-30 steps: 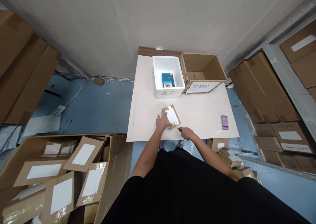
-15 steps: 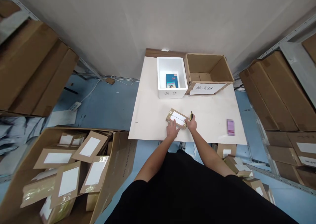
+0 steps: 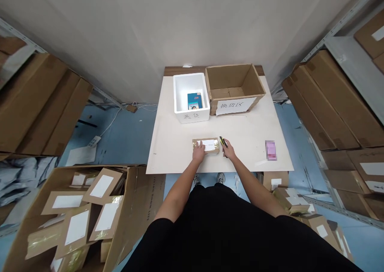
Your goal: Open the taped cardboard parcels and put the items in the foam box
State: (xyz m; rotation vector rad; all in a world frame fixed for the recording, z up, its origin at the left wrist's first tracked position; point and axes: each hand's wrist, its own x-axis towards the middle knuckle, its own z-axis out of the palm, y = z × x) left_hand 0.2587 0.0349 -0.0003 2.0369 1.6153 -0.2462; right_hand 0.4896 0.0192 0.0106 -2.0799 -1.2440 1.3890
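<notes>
A small cardboard parcel [image 3: 213, 149], bound with shiny tape and bearing a white label, lies on the white tabletop near its front edge. Across the parcel's left end my left hand [image 3: 198, 152] is pressed, its fingers over the label, gripping it. My right hand [image 3: 229, 149] is closed round a yellow-and-black box cutter [image 3: 222, 141], just off the parcel's right end. The blade is too small to make out. A dark line runs along the label.
Behind the parcel stand a white foam box [image 3: 192, 117] holding a blue boxed item [image 3: 194, 100] and an open carton [image 3: 258, 97] with a handwritten sign. A pixelated pink object [image 3: 270, 150] lies to the right. A large carton [image 3: 132, 208] of parcels stands left; shelves flank both sides.
The parcel has turned from slanted to nearly square with the table edge. My right hand with the box cutter has come away from its right end. The view has shifted.
</notes>
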